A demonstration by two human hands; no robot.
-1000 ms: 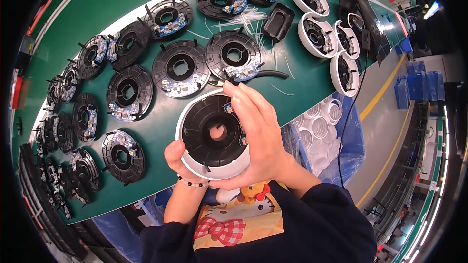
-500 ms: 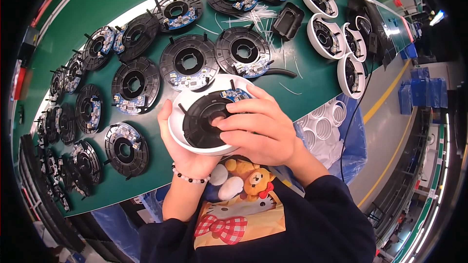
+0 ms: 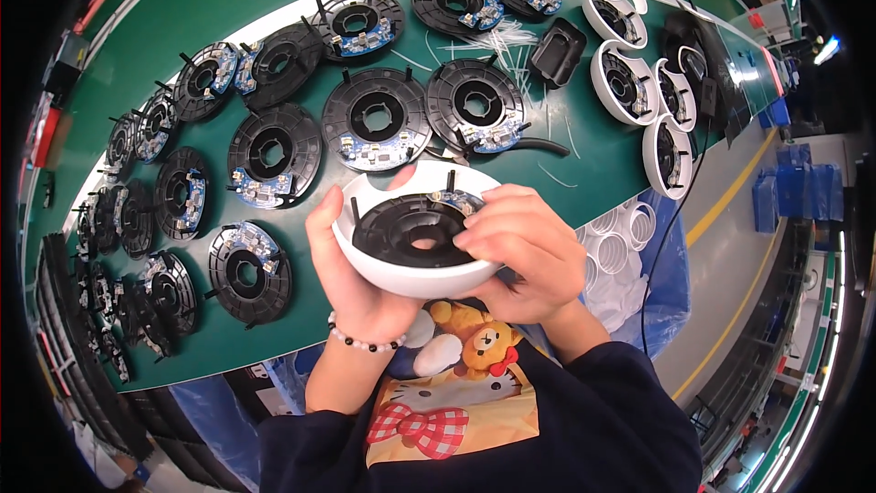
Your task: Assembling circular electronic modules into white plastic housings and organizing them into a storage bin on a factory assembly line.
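Observation:
I hold a white bowl-shaped plastic housing (image 3: 401, 281) above the near edge of the table. My left hand (image 3: 351, 278) cups it from the left and below, with the thumb along its outer side. On the right, my right hand (image 3: 534, 251) grips the rim; its fingertips reach over onto the black round plate (image 3: 388, 236) seated inside, and its thumb is underneath, mostly hidden. The plate has upright black posts and a central hole through which skin shows. A blue circuit board (image 3: 464, 201) sits at its far right, partly covered by my right fingers.
Several black round plates with circuit boards (image 3: 377, 119) cover the green table (image 3: 315, 237). Filled white housings (image 3: 671, 155) stand at the far right, near a black tray (image 3: 557, 53) and loose white strips (image 3: 506, 36). White rings lie in a blue-lined bin (image 3: 671, 283) beside the table.
The housing has tipped so its outer wall shows more. My right fingers have drawn back from the plate's centre to the rim, and the right thumb has gone underneath. The view has shifted slightly.

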